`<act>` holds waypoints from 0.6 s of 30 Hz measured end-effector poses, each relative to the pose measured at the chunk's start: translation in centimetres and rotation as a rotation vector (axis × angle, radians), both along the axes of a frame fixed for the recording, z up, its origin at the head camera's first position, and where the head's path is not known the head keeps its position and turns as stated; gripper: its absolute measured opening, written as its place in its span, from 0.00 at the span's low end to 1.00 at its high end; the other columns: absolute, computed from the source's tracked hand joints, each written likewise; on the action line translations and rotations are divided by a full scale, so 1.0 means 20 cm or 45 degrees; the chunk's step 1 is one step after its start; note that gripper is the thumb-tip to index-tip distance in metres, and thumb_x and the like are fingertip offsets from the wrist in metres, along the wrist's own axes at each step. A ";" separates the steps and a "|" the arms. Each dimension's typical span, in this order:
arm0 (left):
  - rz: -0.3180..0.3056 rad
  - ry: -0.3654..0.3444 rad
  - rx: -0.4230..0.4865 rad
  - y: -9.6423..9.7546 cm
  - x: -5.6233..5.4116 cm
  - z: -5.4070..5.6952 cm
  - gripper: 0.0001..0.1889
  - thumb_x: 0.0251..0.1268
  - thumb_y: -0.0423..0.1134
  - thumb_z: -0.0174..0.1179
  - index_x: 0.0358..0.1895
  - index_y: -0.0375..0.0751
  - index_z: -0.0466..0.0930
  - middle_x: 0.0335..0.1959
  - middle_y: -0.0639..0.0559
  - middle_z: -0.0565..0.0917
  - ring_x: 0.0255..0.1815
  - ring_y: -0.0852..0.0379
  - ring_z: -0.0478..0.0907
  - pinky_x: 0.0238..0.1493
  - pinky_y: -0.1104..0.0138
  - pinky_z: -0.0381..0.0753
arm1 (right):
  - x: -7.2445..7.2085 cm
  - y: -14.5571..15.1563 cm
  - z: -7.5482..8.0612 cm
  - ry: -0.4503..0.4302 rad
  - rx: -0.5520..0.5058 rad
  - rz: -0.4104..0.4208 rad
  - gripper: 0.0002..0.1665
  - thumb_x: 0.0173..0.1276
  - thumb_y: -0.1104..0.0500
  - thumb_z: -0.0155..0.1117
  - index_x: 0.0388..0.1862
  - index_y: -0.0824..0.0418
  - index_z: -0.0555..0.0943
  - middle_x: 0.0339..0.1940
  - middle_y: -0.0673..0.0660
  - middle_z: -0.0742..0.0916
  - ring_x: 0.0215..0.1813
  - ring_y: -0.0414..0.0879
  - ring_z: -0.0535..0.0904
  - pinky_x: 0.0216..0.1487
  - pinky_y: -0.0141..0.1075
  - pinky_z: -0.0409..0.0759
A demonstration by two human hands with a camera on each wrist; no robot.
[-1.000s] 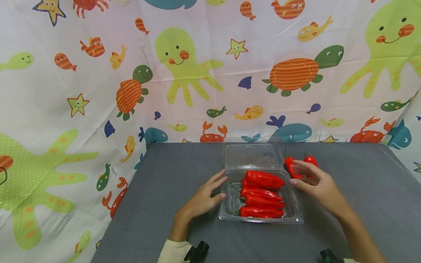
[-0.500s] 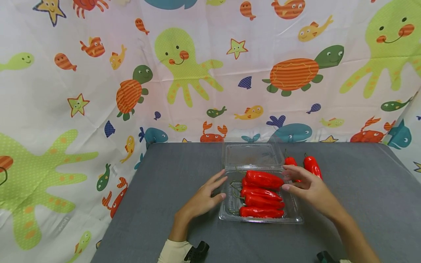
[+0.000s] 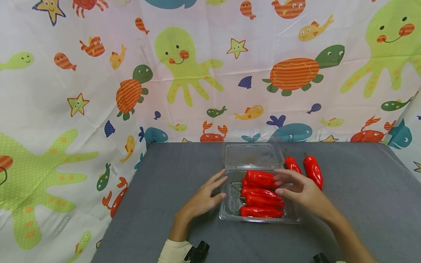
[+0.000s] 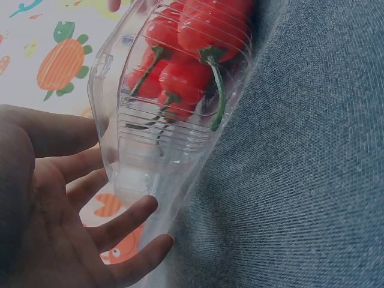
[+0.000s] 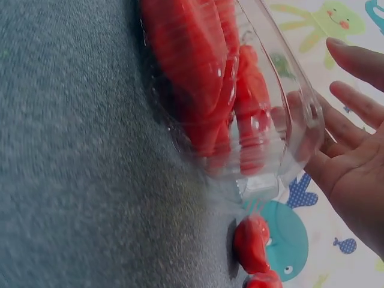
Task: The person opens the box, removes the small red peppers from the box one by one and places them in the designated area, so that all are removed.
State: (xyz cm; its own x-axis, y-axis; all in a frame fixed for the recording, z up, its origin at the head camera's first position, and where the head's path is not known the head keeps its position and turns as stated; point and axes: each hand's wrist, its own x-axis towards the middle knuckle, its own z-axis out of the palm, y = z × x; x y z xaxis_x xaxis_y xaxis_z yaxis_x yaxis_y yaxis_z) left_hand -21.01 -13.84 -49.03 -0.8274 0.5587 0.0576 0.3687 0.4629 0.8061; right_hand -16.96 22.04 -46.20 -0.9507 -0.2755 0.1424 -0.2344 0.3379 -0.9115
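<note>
A clear plastic clamshell box lies in the middle of the grey table with its lid folded back. Several red peppers lie in it, green stems to the left. My left hand is at the box's left side, fingers spread; the left wrist view puts its fingertips close to the clear wall. Over the right rim reaches my right hand, fingertips overlapping the end of the uppermost pepper in the head view. In the right wrist view this hand's fingers are loosely spread, gripping nothing.
Two loose red peppers lie on the table behind the right hand, one near the box and another farther right. A cloth printed with sea animals hangs behind the table's back edge.
My right hand has moved left, from beside the loose peppers to over the box's right side, uncovering those peppers. The left hand stays where it was.
</note>
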 end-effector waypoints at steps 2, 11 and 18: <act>0.002 -0.001 -0.001 0.00 0.00 0.00 0.33 0.79 0.41 0.58 0.83 0.40 0.62 0.88 0.57 0.52 0.88 0.47 0.51 0.81 0.37 0.57 | 0.00 -0.01 0.00 -0.006 -0.007 0.012 0.37 0.70 0.56 0.74 0.76 0.57 0.73 0.65 0.62 0.84 0.58 0.57 0.85 0.49 0.40 0.90; 0.008 -0.011 -0.004 0.01 0.00 0.01 0.33 0.79 0.42 0.57 0.83 0.41 0.62 0.88 0.57 0.52 0.88 0.48 0.51 0.81 0.38 0.58 | 0.01 -0.05 0.01 -0.078 0.024 0.084 0.36 0.70 0.54 0.74 0.75 0.57 0.75 0.62 0.60 0.86 0.62 0.66 0.81 0.48 0.37 0.89; 0.008 -0.012 -0.007 0.00 0.00 0.01 0.33 0.79 0.42 0.57 0.83 0.41 0.62 0.88 0.58 0.52 0.88 0.48 0.51 0.81 0.38 0.58 | 0.01 -0.07 0.00 -0.107 0.092 0.149 0.36 0.69 0.52 0.75 0.74 0.57 0.76 0.62 0.60 0.86 0.64 0.63 0.81 0.50 0.32 0.87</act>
State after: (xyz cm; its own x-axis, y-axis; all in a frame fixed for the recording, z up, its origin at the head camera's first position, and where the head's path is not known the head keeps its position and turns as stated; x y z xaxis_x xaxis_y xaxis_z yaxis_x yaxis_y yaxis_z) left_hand -21.03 -13.81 -48.89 -0.8311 0.5541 0.0463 0.3581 0.4698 0.8069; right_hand -16.82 20.55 -46.19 -0.9193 -0.3915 0.0398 -0.2001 0.3781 -0.9039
